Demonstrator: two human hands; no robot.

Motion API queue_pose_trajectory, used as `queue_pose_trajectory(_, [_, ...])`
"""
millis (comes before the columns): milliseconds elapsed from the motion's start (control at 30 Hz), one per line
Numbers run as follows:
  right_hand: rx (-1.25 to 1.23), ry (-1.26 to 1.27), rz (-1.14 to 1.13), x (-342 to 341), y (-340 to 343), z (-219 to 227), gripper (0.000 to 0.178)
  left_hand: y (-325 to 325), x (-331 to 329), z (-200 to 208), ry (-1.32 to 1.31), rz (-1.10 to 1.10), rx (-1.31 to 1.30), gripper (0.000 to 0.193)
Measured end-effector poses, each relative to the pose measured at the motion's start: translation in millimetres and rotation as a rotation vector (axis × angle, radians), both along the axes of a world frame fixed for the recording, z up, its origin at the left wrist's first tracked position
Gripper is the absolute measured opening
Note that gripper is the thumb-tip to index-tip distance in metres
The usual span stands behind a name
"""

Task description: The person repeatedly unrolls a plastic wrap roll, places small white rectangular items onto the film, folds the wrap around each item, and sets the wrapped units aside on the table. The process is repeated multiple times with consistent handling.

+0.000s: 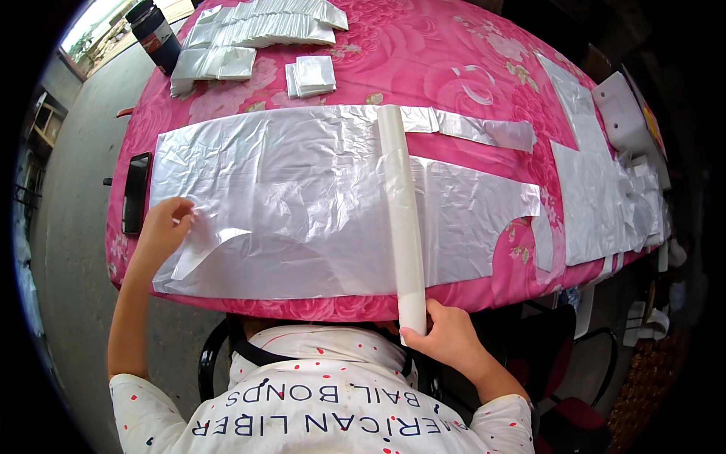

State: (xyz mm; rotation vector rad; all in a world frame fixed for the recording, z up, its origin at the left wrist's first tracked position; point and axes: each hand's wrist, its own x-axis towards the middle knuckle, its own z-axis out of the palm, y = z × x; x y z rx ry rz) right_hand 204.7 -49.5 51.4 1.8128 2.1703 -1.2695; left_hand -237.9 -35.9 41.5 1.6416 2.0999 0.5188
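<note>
A wide silvery-white plastic sheet (302,204) lies flat and wrinkled across the table in front of me. At its left end the fingers of my left hand (168,225) are pinched together on the film, and a loose flap (208,256) curls up beside them. A long whitish roll (401,204) rests across the sheet, running from its far edge to past the table's near edge. My right hand (446,333) grips the near end of this roll, thumb on top. To its right lies cut film (469,219) with a curved notch.
Folded plastic stacks (257,30) and a small folded pile (311,77) sit at the far left, near a dark jar (155,38). A phone (137,193) lies by the left edge. More film (597,200) and a white box (624,113) are at right on the pink floral tablecloth (423,45).
</note>
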Motion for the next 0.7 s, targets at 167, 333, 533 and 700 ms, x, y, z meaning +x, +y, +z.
queue_pose_trajectory(167, [0.021, -0.034, 0.018, -4.0, -8.9, 1.6, 0.046, 19.9, 112.9, 5.3, 0.020, -0.301, 0.419, 0.033])
queue_pose_trajectory(333, [0.011, -0.060, 0.036, -4.2, -11.4, 2.5, 0.047, 49.6, 214.4, -32.8, -0.181, -0.568, 0.401, 0.054])
queue_pose_trajectory(533, [-0.030, -0.127, 0.232, 0.1, 5.0, 4.4, 0.060, 56.5, 234.2, -65.6, 0.117, -0.573, 0.373, 0.061])
queue_pose_trajectory(700, [-0.049, 0.077, 0.098, -18.9, 71.8, 0.0, 0.061, 54.9, 234.6, -62.4, 0.219, -0.559, 0.337, 0.061])
